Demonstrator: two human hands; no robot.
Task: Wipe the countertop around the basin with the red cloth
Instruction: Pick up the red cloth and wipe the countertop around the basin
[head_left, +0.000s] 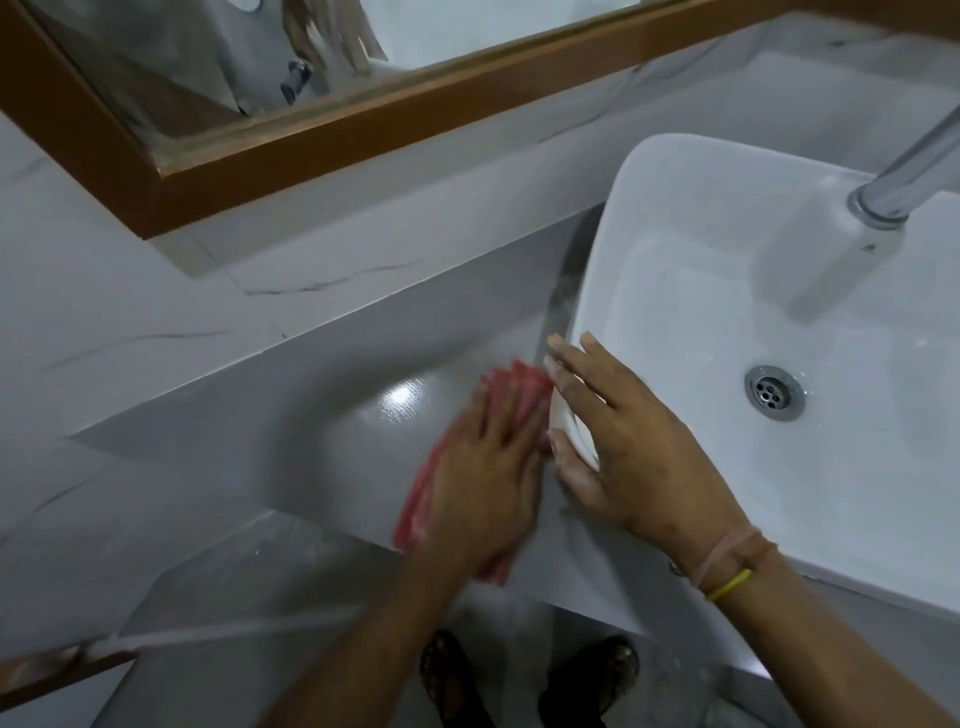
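The red cloth lies flat on the grey countertop, just left of the white basin. My left hand presses down on the cloth with its fingers spread, and covers most of it. My right hand rests on the basin's left rim, thumb on the outer wall and fingers laid over the edge. The two hands sit close together, almost touching. The left hand and the cloth are slightly blurred.
A chrome tap reaches over the basin from the upper right, above the drain. A wood-framed mirror hangs on the marble wall behind the counter. Below the counter's front edge I see the floor and two sandalled feet.
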